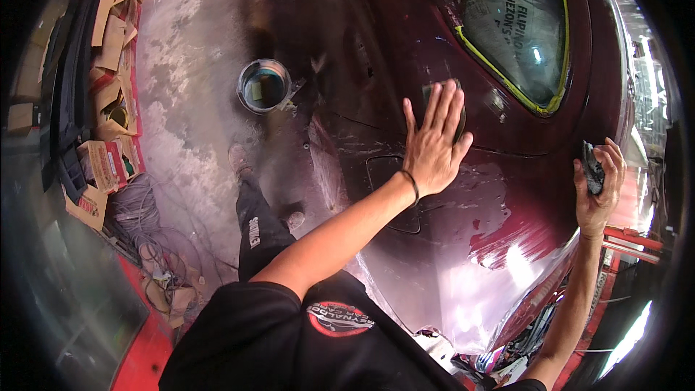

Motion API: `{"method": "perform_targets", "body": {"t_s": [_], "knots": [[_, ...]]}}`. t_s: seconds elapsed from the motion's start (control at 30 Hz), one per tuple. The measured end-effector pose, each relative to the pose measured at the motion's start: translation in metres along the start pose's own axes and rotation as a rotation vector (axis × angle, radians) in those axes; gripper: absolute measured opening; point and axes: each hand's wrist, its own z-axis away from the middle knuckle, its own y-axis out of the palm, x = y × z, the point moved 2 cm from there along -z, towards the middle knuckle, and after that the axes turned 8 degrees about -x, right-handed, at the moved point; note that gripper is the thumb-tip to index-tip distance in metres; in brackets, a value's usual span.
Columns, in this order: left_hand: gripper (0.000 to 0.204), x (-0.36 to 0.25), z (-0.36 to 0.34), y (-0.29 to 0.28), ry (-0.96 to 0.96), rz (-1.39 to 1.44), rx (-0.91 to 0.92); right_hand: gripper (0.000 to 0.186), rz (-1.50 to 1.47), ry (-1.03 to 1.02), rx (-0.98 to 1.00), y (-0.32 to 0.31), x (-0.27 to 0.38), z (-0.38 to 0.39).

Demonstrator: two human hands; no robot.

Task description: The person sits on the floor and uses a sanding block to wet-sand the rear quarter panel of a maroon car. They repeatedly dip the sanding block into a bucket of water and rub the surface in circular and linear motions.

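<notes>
My left hand [434, 145] lies palm down on the dark maroon car body [405, 36], below the side window. Under its fingers is a dark, flat sanding pad [461, 117], mostly hidden, with its edges showing at both sides. The thumb and little finger rest along the pad's edges. Farther right, my right hand [603, 188] is closed round a crumpled dark grey cloth [592, 166] near the car's rear edge. Wet streaks mark the panel between the hands, and a closed fuel flap [387, 181] sits left of my left wrist.
A bucket [245, 87] of bluish liquid stands on the stained concrete floor [188, 51], left of the car. Yellow masking tape [499, 87] borders the side window [510, 29]. Torn cardboard boxes [108, 43] and a heap of tangled cable [145, 217] line the left side.
</notes>
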Motion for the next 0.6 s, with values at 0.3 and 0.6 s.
{"method": "perform_targets", "body": {"t_s": [0.3,0.6], "knots": [[0.078,0.106,-0.111,-0.024,-0.234,0.065,-0.223,0.058,0.136,-0.116,0.117,0.027,0.077,-0.056],[0.083,0.087,-0.036,-0.008,-0.269,0.221,-0.097,0.041,0.06,-0.028,0.352,0.1,0.086,-0.097]]}}
